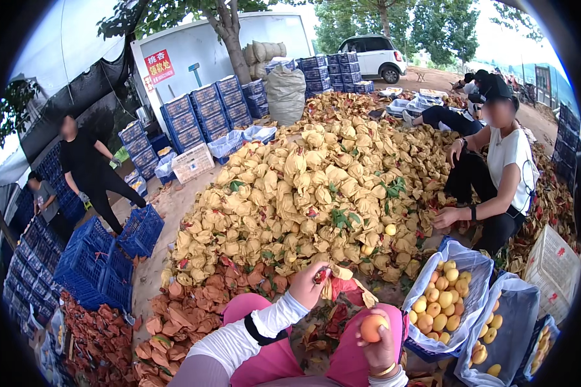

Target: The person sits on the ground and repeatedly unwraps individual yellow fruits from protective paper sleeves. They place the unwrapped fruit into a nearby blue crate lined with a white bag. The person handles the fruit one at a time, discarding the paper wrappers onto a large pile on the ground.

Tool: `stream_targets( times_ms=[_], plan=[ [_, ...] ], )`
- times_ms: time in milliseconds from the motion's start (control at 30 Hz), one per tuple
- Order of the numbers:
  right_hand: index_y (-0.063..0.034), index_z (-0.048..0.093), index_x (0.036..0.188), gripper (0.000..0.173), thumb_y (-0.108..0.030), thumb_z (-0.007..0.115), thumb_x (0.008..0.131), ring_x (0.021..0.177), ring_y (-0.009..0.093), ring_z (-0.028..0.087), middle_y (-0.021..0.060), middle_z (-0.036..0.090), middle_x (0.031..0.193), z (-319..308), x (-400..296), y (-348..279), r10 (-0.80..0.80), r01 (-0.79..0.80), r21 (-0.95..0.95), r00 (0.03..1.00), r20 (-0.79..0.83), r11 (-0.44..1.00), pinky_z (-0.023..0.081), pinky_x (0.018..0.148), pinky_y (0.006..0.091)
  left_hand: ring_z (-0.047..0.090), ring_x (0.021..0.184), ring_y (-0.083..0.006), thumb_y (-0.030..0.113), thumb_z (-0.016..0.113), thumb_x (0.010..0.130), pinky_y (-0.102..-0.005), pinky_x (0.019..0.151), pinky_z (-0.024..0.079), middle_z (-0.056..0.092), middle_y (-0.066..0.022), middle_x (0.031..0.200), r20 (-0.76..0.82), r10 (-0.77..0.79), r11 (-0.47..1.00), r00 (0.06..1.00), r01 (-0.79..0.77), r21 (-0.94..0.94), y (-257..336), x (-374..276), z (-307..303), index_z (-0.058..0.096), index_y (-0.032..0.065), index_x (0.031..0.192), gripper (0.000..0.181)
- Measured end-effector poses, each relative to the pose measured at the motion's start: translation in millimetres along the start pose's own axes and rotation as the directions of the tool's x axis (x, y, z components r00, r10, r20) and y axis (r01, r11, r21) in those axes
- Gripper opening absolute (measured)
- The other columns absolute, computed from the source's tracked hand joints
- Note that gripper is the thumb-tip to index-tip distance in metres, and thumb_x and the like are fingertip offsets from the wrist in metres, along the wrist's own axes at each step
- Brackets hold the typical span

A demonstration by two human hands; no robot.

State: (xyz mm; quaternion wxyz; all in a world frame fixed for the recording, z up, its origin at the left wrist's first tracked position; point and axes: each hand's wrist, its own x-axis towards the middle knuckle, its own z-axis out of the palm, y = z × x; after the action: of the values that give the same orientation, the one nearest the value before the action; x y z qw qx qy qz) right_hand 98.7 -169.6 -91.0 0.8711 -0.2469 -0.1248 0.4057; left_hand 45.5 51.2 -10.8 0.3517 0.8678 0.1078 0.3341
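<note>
My left hand grips a torn paper fruit bag, yellow outside and red inside, which hangs open to the right. In my right hand is a bare orange-yellow peach, held just above my right knee. Before me rises a big heap of yellow paper-bagged fruit with some green leaves in it. Close by on my right stands a blue crate lined with white plastic, holding many bare yellow-orange peaches. Torn bags lie on the ground between my knees.
A second lined crate with fewer peaches adjoins the first. Orange-brown bags are piled at my left. A person in a white top crouches at right. Blue crates stand left, with a person in black behind.
</note>
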Motion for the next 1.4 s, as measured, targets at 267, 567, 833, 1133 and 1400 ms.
stream_targets(
  times_ms=[267,567,833,1133,1400],
  plan=[
    [-0.0107,0.043,0.119,0.04,-0.036,0.052,0.088,0.059,0.014,0.049,0.0117,0.056,0.091,-3.7,8.3,-57.1,-0.338,0.341,-0.02,0.918,-0.208,0.94,0.04,0.048,0.0207,0.061,0.079,-0.0327,0.014,0.057,0.086,-0.0347,0.069,0.047,0.062,-0.0155,0.085,0.076,0.048,0.984,0.996,-0.06,0.165,-71.8,42.2,-6.8,0.056,0.0044,0.101,0.018],
    [-0.009,0.04,0.127,0.046,-0.02,0.059,0.086,0.085,0.02,0.055,0.0133,0.052,0.115,3.5,35.3,-37.6,-0.233,0.252,0.072,0.951,-0.205,0.965,0.053,0.062,0.0256,0.061,0.075,-0.0329,0.03,0.058,0.087,-0.0374,0.066,0.048,0.065,-0.0153,0.084,0.171,-0.18,0.983,0.969,0.183,-0.005,-129.8,48.7,25.4,0.06,0.0085,0.1,0.025],
    [-0.0157,0.036,0.133,0.069,0.002,0.064,0.072,0.093,0.02,0.056,0.0078,0.049,0.121,24.5,50.5,-22.5,-0.332,0.284,-0.23,0.921,-0.205,0.931,0.047,0.07,0.0246,0.057,0.071,-0.0304,0.023,0.06,0.086,-0.0349,0.066,0.045,0.06,-0.0167,0.077,0.301,-0.126,0.985,0.945,0.155,-0.074,-84.6,43.7,18.8,0.059,0.0039,0.097,0.022],
    [-0.0134,0.036,0.126,0.065,0.004,0.067,0.072,0.1,0.021,0.056,0.008,0.051,0.119,36.1,58.2,-37.7,-0.377,0.349,-0.376,0.926,-0.001,0.858,0.047,0.086,0.0303,0.061,0.076,-0.0313,0.019,0.061,0.086,-0.0328,0.068,0.046,0.063,-0.0177,0.084,0.29,-0.021,0.985,0.957,0.068,-0.155,-78.6,41.1,-2.5,0.058,0.0019,0.101,0.022],
    [-0.0038,0.046,0.116,0.049,-0.046,0.047,0.092,0.096,0.027,0.062,0.0203,0.058,0.109,-7.0,56.9,-51.2,-0.148,0.183,0.337,0.981,-0.126,0.924,0.056,0.079,0.0362,0.063,0.079,-0.0268,0.016,0.059,0.087,-0.0304,0.072,0.048,0.064,-0.0177,0.087,0.325,-0.04,0.986,0.945,0.09,-0.14,-78.3,36.0,-11.4,0.057,-0.0003,0.103,0.023]
  ],
)
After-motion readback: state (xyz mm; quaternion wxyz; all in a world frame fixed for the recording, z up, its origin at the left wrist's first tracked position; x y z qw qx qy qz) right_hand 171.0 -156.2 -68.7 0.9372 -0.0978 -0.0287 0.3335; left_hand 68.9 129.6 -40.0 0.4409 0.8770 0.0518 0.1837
